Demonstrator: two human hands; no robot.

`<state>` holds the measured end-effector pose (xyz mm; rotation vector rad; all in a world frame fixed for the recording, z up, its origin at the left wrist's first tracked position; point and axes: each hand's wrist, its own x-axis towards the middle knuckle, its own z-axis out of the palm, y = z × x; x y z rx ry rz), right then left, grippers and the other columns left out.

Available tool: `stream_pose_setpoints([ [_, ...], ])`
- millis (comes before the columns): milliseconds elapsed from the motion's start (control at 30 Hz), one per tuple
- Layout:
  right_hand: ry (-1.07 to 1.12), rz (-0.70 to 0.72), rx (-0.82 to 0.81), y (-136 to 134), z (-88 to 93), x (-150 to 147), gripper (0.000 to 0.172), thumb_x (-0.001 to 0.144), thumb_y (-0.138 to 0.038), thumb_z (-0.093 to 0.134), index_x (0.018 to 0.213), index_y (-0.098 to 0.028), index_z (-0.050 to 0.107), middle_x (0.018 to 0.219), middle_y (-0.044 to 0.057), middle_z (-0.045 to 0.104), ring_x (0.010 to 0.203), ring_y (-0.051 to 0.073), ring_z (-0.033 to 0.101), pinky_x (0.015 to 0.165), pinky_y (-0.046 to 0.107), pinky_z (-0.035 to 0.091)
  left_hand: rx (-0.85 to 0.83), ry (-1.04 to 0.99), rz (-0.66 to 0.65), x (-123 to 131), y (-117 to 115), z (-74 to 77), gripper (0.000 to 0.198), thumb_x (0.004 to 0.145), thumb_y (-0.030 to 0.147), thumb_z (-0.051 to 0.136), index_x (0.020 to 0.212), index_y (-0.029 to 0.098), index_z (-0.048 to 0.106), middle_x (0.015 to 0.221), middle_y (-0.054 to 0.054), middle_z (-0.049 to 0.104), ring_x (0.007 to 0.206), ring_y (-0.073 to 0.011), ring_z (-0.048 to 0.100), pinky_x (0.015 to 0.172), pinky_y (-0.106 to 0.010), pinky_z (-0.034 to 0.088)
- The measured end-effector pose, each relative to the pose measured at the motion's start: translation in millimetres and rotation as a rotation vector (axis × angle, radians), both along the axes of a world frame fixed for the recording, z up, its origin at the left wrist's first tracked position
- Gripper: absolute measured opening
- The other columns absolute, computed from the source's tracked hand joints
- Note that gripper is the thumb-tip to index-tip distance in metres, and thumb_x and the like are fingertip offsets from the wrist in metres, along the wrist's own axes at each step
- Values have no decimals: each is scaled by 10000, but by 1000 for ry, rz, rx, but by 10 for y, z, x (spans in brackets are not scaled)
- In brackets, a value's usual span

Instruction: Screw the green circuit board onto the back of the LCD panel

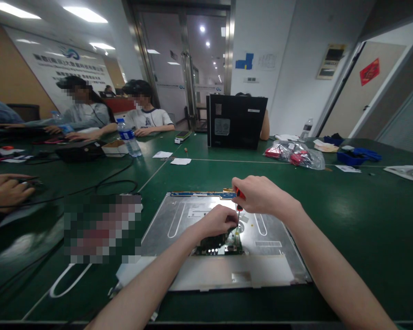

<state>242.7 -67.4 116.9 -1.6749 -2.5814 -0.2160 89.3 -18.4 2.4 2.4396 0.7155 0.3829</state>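
My right hand [256,195] is wrapped round a red and black screwdriver [240,198], held upright with its shaft pointing down. Below it, my left hand [217,222] is closed, fingertips together beside the lower end of the shaft; what they pinch is hidden. Under the left hand sits a green circuit board [225,250] with a dark part on it. Both rest on the back of a flat silver display panel [275,231], which lies on the table. Along the panel's far edge runs a narrow blue board strip [199,195].
On the green table [347,215], a black computer case [237,121] stands beyond the panel. A water bottle [129,137] and black cables [117,185] are to the left, near another person's hand [7,190]. Plastic bags [296,155] and a blue tray [351,158] lie at right.
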Motion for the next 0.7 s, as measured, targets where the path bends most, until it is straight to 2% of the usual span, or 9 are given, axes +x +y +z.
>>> stream_pose_setpoints([
  [100,-53,-77,29,21,10,-25,362,856,-520,489,821,-186,623,711,67,638,637,184,583,491,271,226,9,-7,-6,-2,-4,2,164,723,56,560,750,148,693,723,-10,685,684,-137,598,655,-202,399],
  [167,-77,-119,36,40,10,-47,430,887,-534,431,751,-183,639,706,79,644,648,188,598,501,271,244,9,-6,2,-2,-9,4,159,728,60,561,757,144,693,723,-12,685,682,-137,594,653,-201,398],
  [233,-92,-134,48,54,6,-69,415,916,-464,405,724,-185,645,707,80,649,655,184,603,510,271,252,6,1,10,-1,-13,6,152,730,65,564,755,143,692,711,-11,682,669,-136,590,642,-201,393],
  [333,-88,-88,53,51,0,-85,281,905,-339,427,782,-196,635,700,58,646,638,169,589,506,267,237,2,6,11,2,-12,6,161,719,55,562,743,146,692,697,-5,679,658,-134,589,629,-199,386],
  [467,-35,-5,21,14,3,-59,147,855,-315,489,906,-207,577,746,36,645,621,152,555,491,260,215,-13,-4,7,6,-3,-12,177,707,44,554,733,149,693,711,-4,688,664,-134,596,634,-197,388],
  [600,2,-20,17,-4,8,-36,170,824,-329,538,944,-208,536,769,36,636,637,158,552,485,263,204,-14,-10,2,6,4,-24,178,710,47,551,739,149,694,713,-4,688,667,-135,596,635,-198,390],
  [700,-13,-59,29,9,0,-50,266,817,-440,559,921,-198,530,747,43,626,641,172,560,484,265,201,13,-6,2,4,3,-13,158,714,55,563,739,141,693,715,-12,686,672,-136,595,634,-198,390],
])
